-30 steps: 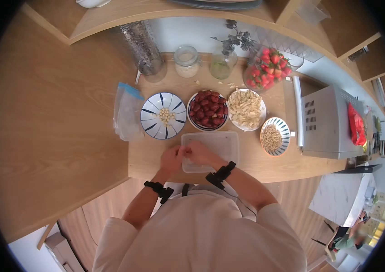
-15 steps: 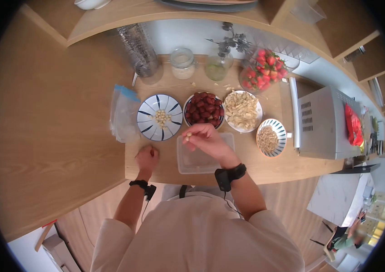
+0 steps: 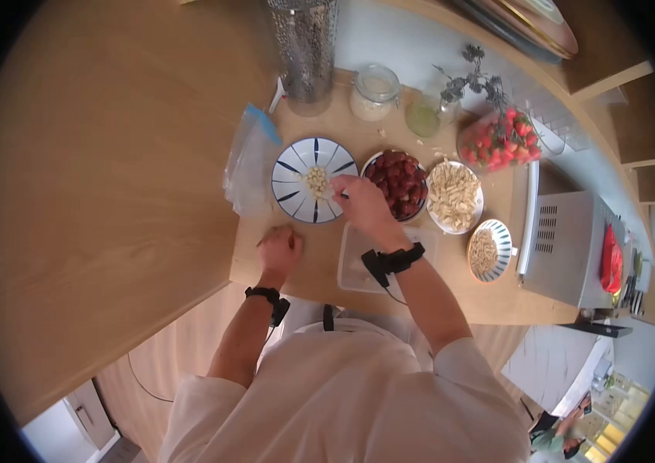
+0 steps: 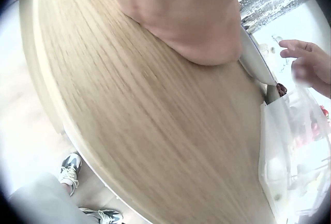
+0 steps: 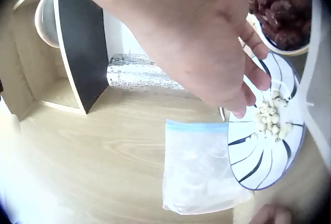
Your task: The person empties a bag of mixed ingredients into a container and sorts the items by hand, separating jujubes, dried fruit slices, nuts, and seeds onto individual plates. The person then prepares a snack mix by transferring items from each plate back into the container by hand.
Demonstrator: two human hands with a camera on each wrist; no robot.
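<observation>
A white plate with blue stripes [image 3: 295, 202] holds small pale kernels [image 3: 317, 183]. Over its right side is my right hand [image 3: 366, 207], its fingertips close to the kernels; in the right wrist view that hand [image 5: 207, 53] has bent, spread fingers with nothing visible between them. My left hand [image 3: 280, 251] rests at the counter's front with curled fingers round a small dark red thing [image 3: 291, 241], mostly hidden. To its right stands a clear plastic container [image 3: 351, 272], partly under my right forearm. A bowl of dark red dates [image 3: 398, 185] stands right of the plate.
Plastic bags with a blue edge [image 3: 246, 174] lie left of the plate. A plate of pale slices [image 3: 453, 196] and a bowl of tan pieces [image 3: 483, 253] stand at right. Behind are a glass jar [image 3: 374, 92], strawberries [image 3: 501, 140] and a tall patterned cylinder [image 3: 304, 58].
My hands, together over the container a second ago, have parted. My right hand moved left and away from me, over the striped plate; a pale kernel seen at its fingertips is no longer visible there.
</observation>
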